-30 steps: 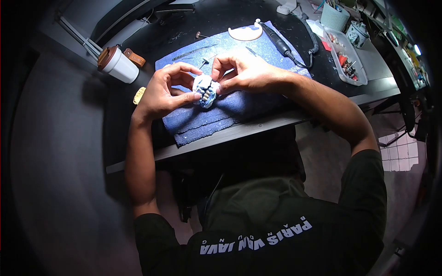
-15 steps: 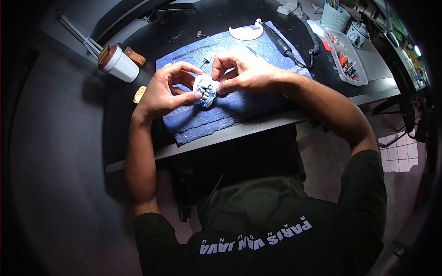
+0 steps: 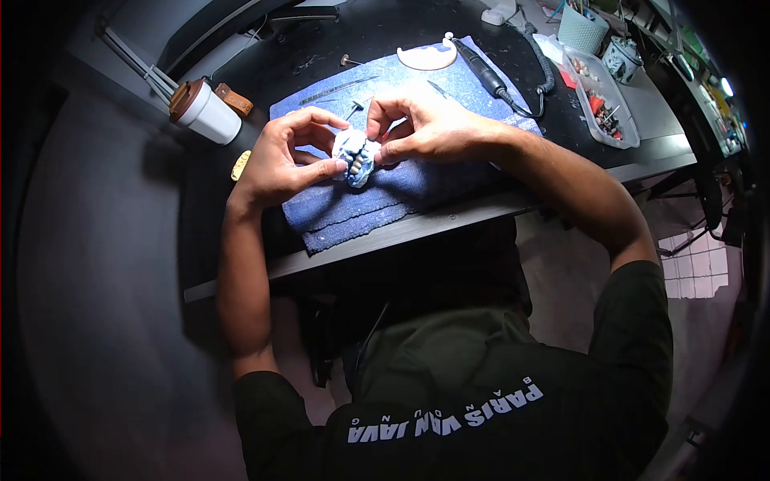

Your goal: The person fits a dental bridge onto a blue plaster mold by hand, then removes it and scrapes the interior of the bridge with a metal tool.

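Note:
Between my two hands is a dental model (image 3: 355, 160), blue and white with a row of tooth shapes facing me. My left hand (image 3: 295, 156) grips its left side, thumb at the front and index finger at the top. On the other side my right hand (image 3: 421, 132) pinches its edge with thumb and curled fingers. The model is held above a blue towel (image 3: 345, 216). Behind it a small dark metal tool (image 3: 355, 107) lies on the cloth, with a long thin instrument (image 3: 337, 90) farther back. The model's underside is hidden.
A handpiece (image 3: 481, 72) with a coiled cord and a white curved piece (image 3: 427, 56) lie at the back. At right stands a plastic box (image 3: 634, 135) of small parts. A lidded cup (image 3: 210, 116) and a yellowish model piece (image 3: 240, 165) are at left.
The dental model has turned slightly in my fingers and shifted a little to the left. Both hands keep their hold on it.

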Tool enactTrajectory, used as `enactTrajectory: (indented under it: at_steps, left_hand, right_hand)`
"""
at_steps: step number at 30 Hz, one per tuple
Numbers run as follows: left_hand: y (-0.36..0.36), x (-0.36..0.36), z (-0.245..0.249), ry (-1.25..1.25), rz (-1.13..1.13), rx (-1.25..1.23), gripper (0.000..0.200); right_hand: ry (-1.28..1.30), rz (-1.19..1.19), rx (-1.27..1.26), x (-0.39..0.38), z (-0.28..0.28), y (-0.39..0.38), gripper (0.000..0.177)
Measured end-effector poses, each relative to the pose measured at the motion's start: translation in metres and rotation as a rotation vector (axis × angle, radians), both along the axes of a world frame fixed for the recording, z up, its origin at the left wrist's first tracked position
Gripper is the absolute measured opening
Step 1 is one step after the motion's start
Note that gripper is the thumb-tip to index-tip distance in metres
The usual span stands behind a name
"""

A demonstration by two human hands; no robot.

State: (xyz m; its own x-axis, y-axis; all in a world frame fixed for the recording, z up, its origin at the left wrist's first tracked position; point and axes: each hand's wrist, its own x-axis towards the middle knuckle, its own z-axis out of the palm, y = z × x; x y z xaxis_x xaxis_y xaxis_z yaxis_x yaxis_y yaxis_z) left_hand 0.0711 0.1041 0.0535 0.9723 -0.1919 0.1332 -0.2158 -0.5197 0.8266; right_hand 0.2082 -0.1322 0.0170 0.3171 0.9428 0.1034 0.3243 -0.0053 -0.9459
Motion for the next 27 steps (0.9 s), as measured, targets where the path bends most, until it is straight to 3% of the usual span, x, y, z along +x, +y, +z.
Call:
enactTrajectory:
  at_steps: [27]
  left_hand:
    - [0.0002, 0.0016, -0.0031, -0.014, -0.012, 0.045, 0.048]
  right_hand:
    - [-0.062, -0.016, 0.012, 0.0015, -0.0017, -0.0007, 0.025]
